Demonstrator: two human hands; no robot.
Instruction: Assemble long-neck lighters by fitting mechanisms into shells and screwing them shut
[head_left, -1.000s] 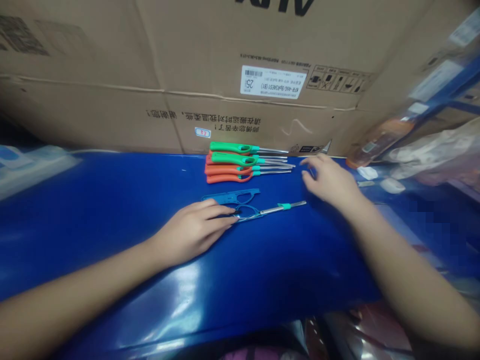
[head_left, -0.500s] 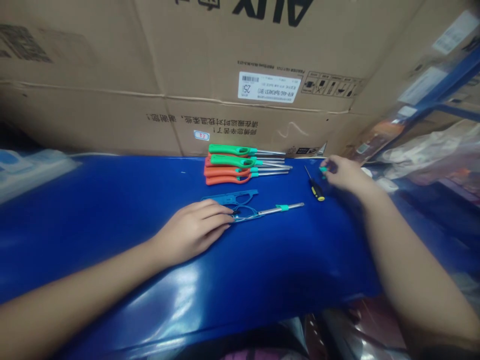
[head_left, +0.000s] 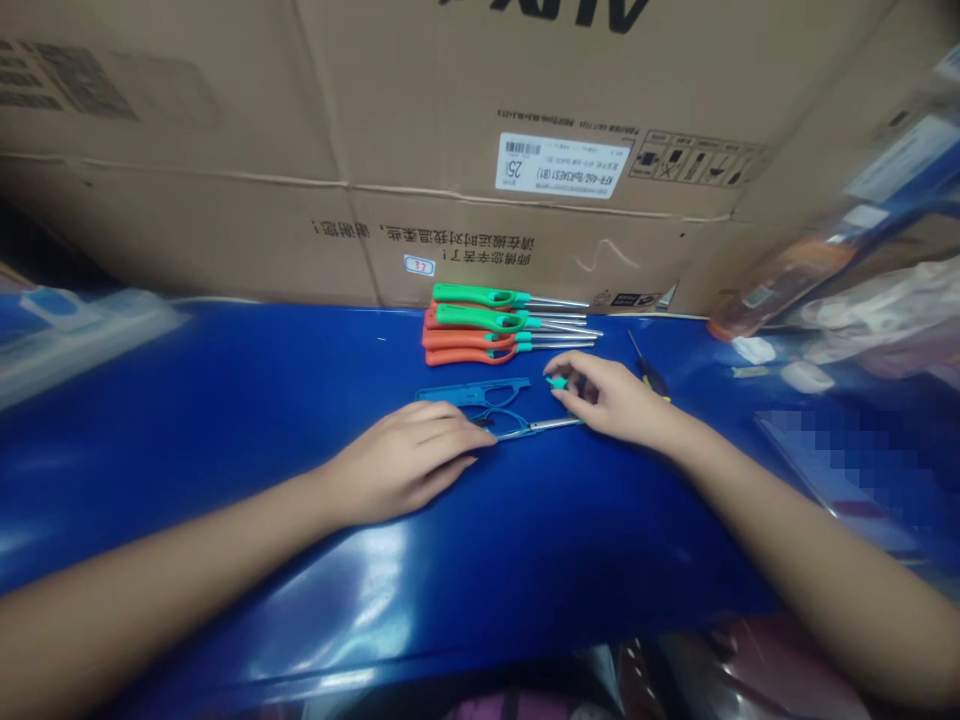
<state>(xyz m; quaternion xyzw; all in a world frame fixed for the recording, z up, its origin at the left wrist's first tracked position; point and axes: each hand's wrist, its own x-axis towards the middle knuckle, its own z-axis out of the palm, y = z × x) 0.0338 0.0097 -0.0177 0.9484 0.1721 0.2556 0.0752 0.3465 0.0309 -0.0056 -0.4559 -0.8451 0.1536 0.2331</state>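
Note:
My left hand point(head_left: 409, 460) lies flat, fingers out, on the blue table point(head_left: 225, 420), pressing the rear end of an opened blue lighter body point(head_left: 499, 424) with its metal tube. A separate blue shell half point(head_left: 472, 391) lies just behind it. My right hand point(head_left: 611, 400) rests over the tube's front end and pinches a small teal part point(head_left: 557, 382) between thumb and fingers.
A stack of green and orange long-nosed lighters point(head_left: 487, 325) lies behind, against a big cardboard box point(head_left: 480, 150). A small screwdriver point(head_left: 649, 370) lies right of my right hand. Clear bags point(head_left: 862, 300) sit at the right, a plastic bag point(head_left: 67, 330) at the left.
My right hand went right to the table's far edge, picked up a small teal part, and has come back to the lighter's tube. The screwdriver now lies uncovered. My left hand stayed put.

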